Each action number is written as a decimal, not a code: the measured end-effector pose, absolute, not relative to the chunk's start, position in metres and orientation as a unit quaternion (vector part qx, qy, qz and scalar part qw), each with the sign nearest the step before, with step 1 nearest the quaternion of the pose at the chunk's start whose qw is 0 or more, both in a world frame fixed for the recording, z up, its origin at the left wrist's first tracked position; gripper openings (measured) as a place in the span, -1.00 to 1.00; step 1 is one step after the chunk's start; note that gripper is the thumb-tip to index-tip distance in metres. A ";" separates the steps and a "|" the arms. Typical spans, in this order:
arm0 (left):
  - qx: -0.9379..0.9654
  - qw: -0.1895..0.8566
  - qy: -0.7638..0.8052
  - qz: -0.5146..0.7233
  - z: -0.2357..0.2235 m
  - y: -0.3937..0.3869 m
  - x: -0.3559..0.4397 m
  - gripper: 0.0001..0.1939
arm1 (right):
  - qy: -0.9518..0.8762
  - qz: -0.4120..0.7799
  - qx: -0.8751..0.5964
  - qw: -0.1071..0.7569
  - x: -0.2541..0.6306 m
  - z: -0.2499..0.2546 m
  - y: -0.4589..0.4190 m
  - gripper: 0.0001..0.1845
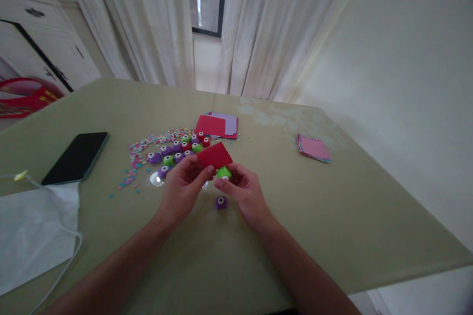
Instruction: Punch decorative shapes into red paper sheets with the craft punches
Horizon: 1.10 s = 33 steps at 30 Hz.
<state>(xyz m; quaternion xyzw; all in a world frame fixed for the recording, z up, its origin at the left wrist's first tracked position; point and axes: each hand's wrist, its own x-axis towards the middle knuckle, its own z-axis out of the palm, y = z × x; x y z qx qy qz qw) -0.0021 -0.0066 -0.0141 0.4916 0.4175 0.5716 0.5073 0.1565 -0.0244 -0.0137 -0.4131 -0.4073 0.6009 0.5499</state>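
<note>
My left hand [186, 184] pinches a piece of red paper [215, 155] whose right edge looks wavy. In my right hand [246, 191], closed between thumb and fingers, is a small green craft paper punch [223, 173]. It sits against the lower right edge of the paper. On the table just below my hands stands a purple punch [221, 202] with an eye-like round on it. Several more purple, green and red punches [177, 146] are grouped beyond my left hand, some partly hidden by it.
Tiny coloured paper bits [162, 138] are strewn around the punches. Stacked paper sheets [231, 125] lie behind. A pile of pink and blue cut papers [313, 148] rests at the right. On the left are a phone [76, 157], a white sheet [37, 236] and a cable [79, 243].
</note>
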 end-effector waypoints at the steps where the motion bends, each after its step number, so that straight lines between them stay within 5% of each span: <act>1: 0.493 0.506 0.418 0.572 -0.014 -0.007 -0.003 -0.71 | -0.412 0.600 -0.412 0.548 0.156 -0.014 -0.025 -0.60; 9: 0.473 0.513 0.419 0.581 -0.016 -0.004 -0.005 -0.59 | -0.460 0.565 -0.444 0.522 0.159 -0.017 -0.025 -0.61; 16: 0.489 0.494 0.426 0.579 -0.015 -0.003 -0.006 -0.70 | -0.481 0.533 -0.458 0.524 0.159 -0.021 -0.025 -0.60; 33: 0.444 0.587 0.420 0.531 -0.032 0.001 -0.011 -0.67 | -0.443 0.573 -0.432 0.537 0.159 -0.022 -0.022 -0.19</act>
